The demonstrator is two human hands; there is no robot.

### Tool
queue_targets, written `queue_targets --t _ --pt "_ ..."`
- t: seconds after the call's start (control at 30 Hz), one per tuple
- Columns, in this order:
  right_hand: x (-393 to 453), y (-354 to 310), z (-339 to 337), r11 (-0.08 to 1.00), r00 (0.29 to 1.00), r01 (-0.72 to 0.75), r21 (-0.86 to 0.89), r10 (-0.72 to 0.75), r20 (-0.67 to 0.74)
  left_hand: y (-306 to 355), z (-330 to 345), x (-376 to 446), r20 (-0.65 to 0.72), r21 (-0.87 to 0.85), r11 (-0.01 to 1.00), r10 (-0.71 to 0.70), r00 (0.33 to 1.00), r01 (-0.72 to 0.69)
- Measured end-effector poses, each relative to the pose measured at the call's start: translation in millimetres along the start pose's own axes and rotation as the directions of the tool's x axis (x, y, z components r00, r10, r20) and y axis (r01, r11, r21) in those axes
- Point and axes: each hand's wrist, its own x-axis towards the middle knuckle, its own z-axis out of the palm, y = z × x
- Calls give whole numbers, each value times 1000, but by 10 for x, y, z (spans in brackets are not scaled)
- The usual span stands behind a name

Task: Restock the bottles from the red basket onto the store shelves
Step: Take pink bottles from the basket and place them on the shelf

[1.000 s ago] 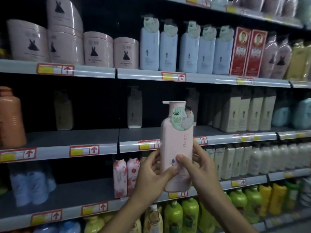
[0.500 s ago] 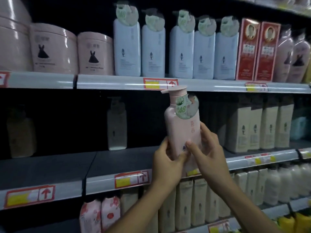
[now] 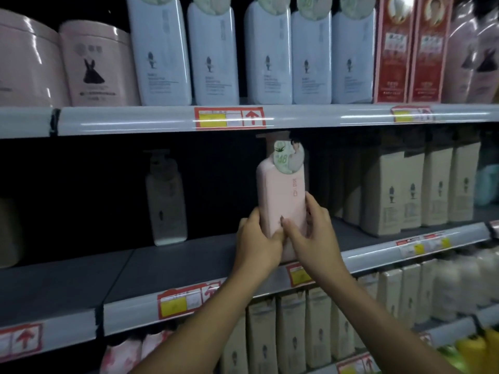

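Bottle, pink w/ pump top, is upright at the front edge of the middle shelf; I can't tell if its base is down yet, since both hands cover the bottom. My left hand wraps the lower left side, thumb on the front; my right hand curls round the lower right side, fingers up the edge. So both grips are clamped on the bottle. Red basket isn't in view.

To do this step well, I judge: keep it vertical, since the pump head sits just under the upper shelf rail and could catch. Slide it back w/ the base flat, label facing out, then let go one hand at a time. Open space lies left of it, up to the white pump bottle; beige boxes stand to the right, so I'd set it near those w/o knocking them.

Vs 0.5 s ago: bottle was tilted left and held in front of the shelf edge, pump overlapping the upper rail. Now it's straightened, lower and further in under the rail. Camera has closed in too.
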Motion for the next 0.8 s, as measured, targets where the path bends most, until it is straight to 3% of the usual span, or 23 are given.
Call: queue_targets --t 0.17,0.3,0.6,0.8 --pt "72 -20 -33 996 996 -59 -66 64 65 24 -23 -71 30 153 987 -55 998 50" --pt "123 -19 -5 990 990 -122 -72 127 66 20 -12 -104 -2 140 987 -76 997 75" --pt "92 -36 186 990 997 57 -128 -49 64 -145 -135 -37 -97 98 995 -11 995 21" --pt "244 61 122 982 994 -39 -185 57 92 -110 -16 5 -81 252 968 28 996 -7"
